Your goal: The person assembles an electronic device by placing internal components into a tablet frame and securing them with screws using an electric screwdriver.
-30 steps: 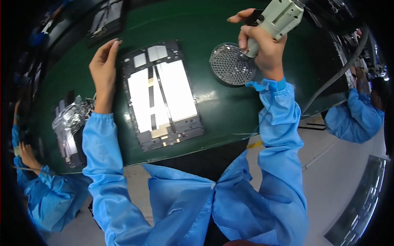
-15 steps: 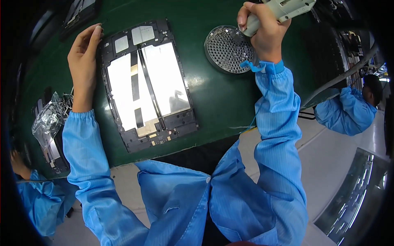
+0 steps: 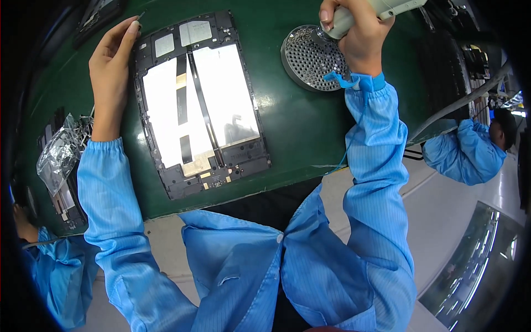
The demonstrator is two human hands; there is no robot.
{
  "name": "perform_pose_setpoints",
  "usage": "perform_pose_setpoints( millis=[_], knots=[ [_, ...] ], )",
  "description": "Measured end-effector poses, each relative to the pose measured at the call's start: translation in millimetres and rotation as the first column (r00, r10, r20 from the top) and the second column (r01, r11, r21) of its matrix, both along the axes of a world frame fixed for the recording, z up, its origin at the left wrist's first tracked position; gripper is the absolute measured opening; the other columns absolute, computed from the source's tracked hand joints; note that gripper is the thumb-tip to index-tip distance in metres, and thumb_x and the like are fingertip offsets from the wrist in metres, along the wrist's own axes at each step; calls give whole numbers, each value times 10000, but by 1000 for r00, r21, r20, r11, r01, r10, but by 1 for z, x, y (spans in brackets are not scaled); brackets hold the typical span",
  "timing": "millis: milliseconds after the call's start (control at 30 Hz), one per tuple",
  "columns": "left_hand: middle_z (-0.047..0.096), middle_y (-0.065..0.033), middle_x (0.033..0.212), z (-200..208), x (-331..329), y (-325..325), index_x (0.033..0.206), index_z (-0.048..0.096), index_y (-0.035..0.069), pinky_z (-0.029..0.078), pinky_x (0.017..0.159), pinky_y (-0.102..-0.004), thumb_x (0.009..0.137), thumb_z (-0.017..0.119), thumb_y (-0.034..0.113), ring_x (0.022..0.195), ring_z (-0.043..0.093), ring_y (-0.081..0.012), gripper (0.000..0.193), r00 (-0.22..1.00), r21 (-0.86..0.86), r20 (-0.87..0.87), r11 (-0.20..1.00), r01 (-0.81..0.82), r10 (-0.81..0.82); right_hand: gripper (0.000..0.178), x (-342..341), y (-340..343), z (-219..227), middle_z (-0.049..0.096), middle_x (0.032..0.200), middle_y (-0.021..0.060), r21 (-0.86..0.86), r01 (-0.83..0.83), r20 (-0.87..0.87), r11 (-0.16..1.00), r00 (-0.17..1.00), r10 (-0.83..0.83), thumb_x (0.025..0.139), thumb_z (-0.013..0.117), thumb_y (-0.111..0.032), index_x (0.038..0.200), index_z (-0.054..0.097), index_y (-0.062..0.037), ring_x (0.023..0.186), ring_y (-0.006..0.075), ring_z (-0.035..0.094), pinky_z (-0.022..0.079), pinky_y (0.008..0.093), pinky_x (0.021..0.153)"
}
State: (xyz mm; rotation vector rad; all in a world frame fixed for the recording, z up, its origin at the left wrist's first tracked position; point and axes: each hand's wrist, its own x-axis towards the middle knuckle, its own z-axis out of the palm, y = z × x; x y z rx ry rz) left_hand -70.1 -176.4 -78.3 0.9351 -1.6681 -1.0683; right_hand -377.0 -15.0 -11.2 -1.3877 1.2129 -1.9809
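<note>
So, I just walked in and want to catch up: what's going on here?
A person in blue is working with both hands at a green table. The right hand grips a pale tool, its tip at a round dish full of holes; whether they touch is unclear. The left hand pinches a thin piece, too small to identify, by the upper left corner of an opened device lying flat.

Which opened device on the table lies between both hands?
The central device; clear plastic overlaps the far-left one, and the upper-left one lies beyond the left hand.
</note>
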Motion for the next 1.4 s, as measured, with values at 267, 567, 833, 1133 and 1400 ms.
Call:
perform_pose_setpoints(
  millis=[267,567,833,1133,1400],
  knots=[
    [711,-70,1102,0,-1,0,1208,702,36,500,903,-219,980,671,211,1020,651,-115,290,1000,-8,7,1000,11,-11,278,3,-2,0,691,959,199,14,4,7,1000,1000,-4,841,547,-28,1097,594,71,546,163,576,475,265,464],
    [713,-78,1094,-1,0,0,1215,689,24,511,889,-219,981,669,210,1003,660,-117,300,998,1,-1,998,67,-67,260,1,-2,-2,690,951,203,11,10,3,1000,1000,-10,842,545,-20,1080,595,69,537,164,575,473,265,455],
    [721,-134,1089,1,-3,2,1217,659,-22,531,901,-236,985,655,176,1022,685,-148,305,994,84,-47,991,102,-98,251,3,-1,-1,688,947,204,22,26,-2,999,1000,-26,845,546,-26,1072,596,71,533,162,571,470,265,455],
    [722,-134,1080,4,-6,3,1207,659,-30,534,895,-236,985,653,167,1027,688,-156,297,996,80,-20,992,93,-92,253,-9,-23,-20,688,925,186,-386,-383,165,839,866,471,839,534,-25,1052,608,91,519,150,563,461,263,460],
    [724,-123,1061,14,2,16,1194,669,-23,508,898,-235,982,661,180,1014,680,-153,294,982,196,-33,963,187,-184,205,4,-2,8,700,944,203,35,-8,-75,999,997,11,846,561,-4,1026,615,77,526,172,586,466,279,458]
  ],
)
